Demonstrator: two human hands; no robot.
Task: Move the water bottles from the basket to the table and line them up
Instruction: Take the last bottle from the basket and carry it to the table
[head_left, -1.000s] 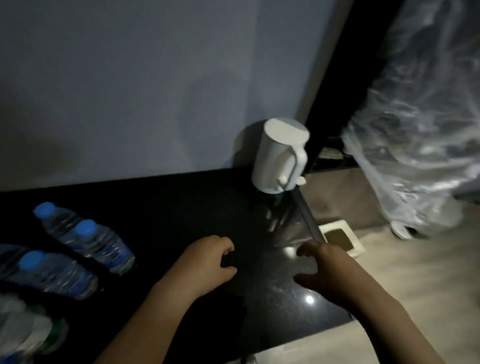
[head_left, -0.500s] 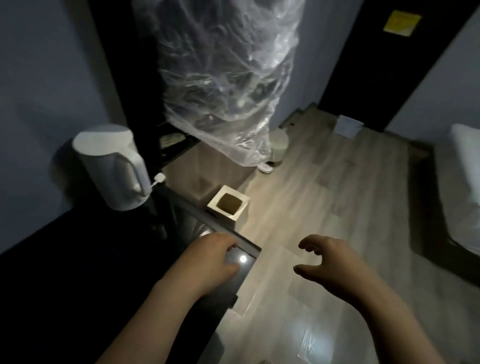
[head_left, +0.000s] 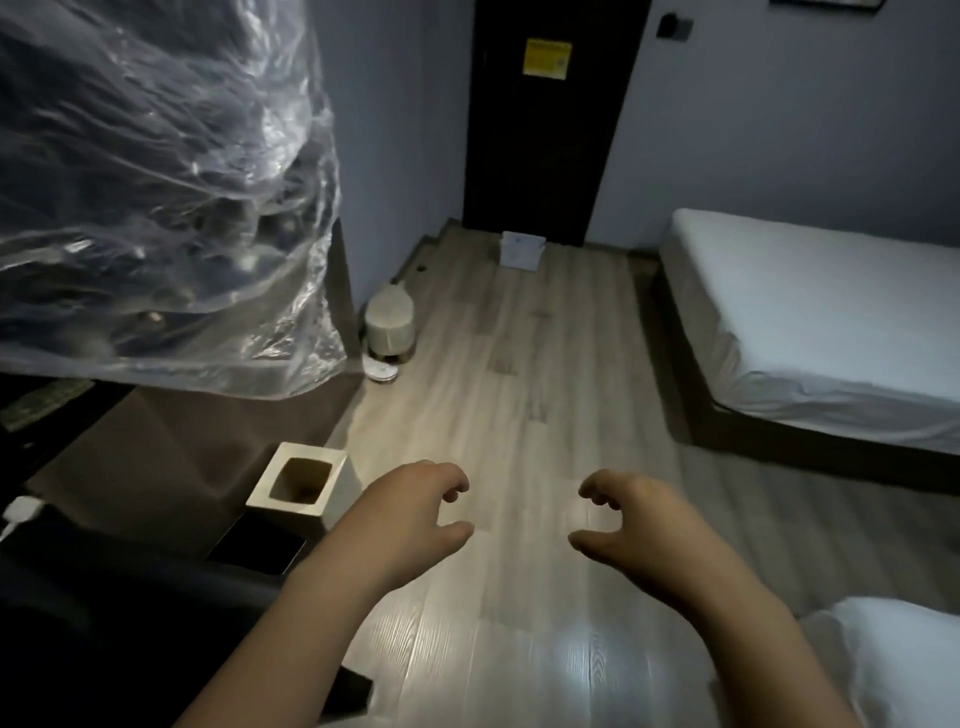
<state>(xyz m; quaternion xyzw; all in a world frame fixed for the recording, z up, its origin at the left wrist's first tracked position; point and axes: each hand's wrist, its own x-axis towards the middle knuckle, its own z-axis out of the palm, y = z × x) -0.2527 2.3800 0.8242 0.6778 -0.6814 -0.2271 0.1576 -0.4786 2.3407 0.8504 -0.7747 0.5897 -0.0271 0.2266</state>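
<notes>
Wood-plank floor (head_left: 519, 374), pale, fills the centre of the frame, with a bright glare patch at lower centre. Upper left: clear plastic sheet (head_left: 156, 182) draped over dark contents. Lower left: black counter (head_left: 93, 613), its glossy corner just beside a square white bin (head_left: 304, 486) that stands open-topped on the floor. Left of centre: round pale can (head_left: 389, 325) against the wall, near the sheet's lower edge. Top centre: dark door (head_left: 545, 145) bearing a yellow notice (head_left: 547, 58), with a white bag (head_left: 521, 251) at its foot. Right: bed (head_left: 810, 312) with a white sheet on a dark base; a second white bed corner (head_left: 893, 670) at lower right. Left hand (head_left: 415, 512) and right hand (head_left: 639, 525) are side by side over the floor, apart, backs up; the fingers of both are loosely curled, thumbs spread, holding nothing. The bottles and basket lie outside this view. Walls grey-blue; lighting dim.
</notes>
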